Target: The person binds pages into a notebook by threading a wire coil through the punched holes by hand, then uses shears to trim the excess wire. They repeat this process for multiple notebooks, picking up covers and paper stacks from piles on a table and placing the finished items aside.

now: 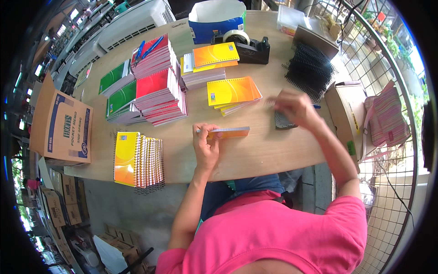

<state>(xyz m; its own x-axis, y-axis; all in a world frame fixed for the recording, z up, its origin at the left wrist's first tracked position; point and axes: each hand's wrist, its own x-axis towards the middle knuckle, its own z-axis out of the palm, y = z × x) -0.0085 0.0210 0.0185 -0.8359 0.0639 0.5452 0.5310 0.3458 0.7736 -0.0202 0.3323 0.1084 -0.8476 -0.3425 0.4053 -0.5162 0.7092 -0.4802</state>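
Note:
My left hand (206, 145) is closed around one end of a small memo pad (235, 132), held edge-on above the table, its orange cover turned toward me. To the right, my right hand (296, 108) is raised with curled fingers, blurred by motion. A faint dark smear shows at its fingertips, too unclear to name. Below that hand lies a small dark grey block or pad (284, 120), partly covered by it. Just beyond the held pad sits a short stack of yellow-orange memo pads (233, 91). Black spiral binding coils (309, 71) are heaped at the far right.
Red memo pads (157, 84) and green ones (119, 98) are stacked left of centre. Yellow spiral-bound pads (127, 157) lie near the front edge. A cardboard box (66, 125) stands left; a tape dispenser (253, 50) and blue-white box (216, 27) stand behind. Wire mesh (388, 59) borders the right.

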